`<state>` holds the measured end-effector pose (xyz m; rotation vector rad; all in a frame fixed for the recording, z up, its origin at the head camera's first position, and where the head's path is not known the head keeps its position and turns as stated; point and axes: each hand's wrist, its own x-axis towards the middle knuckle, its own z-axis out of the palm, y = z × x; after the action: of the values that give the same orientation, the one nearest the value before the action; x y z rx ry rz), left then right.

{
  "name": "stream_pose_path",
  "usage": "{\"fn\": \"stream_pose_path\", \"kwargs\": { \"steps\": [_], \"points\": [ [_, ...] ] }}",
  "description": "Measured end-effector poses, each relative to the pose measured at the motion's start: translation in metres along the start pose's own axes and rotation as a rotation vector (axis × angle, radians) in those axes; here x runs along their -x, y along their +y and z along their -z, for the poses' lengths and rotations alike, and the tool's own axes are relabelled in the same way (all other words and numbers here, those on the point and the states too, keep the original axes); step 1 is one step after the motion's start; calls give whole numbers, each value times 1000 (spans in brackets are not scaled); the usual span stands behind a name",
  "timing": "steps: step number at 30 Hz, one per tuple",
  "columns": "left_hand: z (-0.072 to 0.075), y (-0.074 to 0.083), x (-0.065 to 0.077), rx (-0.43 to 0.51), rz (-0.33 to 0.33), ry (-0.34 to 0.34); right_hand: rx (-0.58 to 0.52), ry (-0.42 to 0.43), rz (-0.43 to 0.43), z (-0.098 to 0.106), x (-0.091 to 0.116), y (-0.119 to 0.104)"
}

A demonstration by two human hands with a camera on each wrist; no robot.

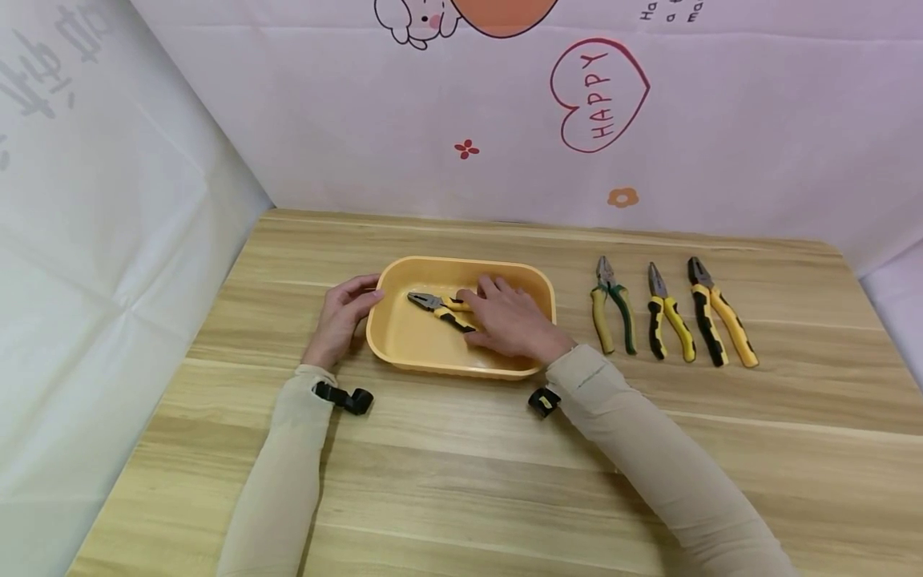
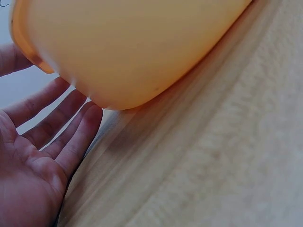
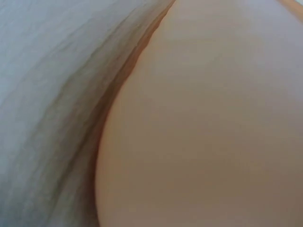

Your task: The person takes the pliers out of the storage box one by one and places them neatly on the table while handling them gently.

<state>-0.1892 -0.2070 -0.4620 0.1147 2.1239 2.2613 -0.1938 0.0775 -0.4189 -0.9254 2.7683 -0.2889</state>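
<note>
A yellow plastic bin (image 1: 425, 353) stands on the wooden table. My left hand (image 1: 340, 314) holds its left end, the thumb at the rim and the fingers against the outer wall. Those fingers are seen touching the wall in the left wrist view. Inside the bin, my right hand (image 1: 513, 322) grips the yellow-and-black handles of a pair of pliers (image 1: 425, 301). The metal jaws point left and the handle ends are partly hidden under the hand. Only the bin's outer wall (image 3: 203, 118) fills the right wrist view, which hides the hand.
To the right of the bin lie green-handled pliers (image 1: 606, 276), long-nose pliers (image 1: 657, 284) with yellow-and-black handles, and larger pliers (image 1: 699, 274) in black and yellow. They form a row, jaws away from me. A printed white cloth (image 1: 360, 144) hangs behind the table (image 1: 447, 481).
</note>
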Motion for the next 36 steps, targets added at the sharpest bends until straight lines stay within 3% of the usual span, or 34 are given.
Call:
{"fn": "stream_pose_path", "kwargs": {
  "steps": [28,36],
  "points": [
    [-1,1,0,-1,-9,-2,44,-23,11,6,5,-6],
    [-1,2,1,-6,-5,-4,2,-36,-16,7,5,-7]
  ]
}}
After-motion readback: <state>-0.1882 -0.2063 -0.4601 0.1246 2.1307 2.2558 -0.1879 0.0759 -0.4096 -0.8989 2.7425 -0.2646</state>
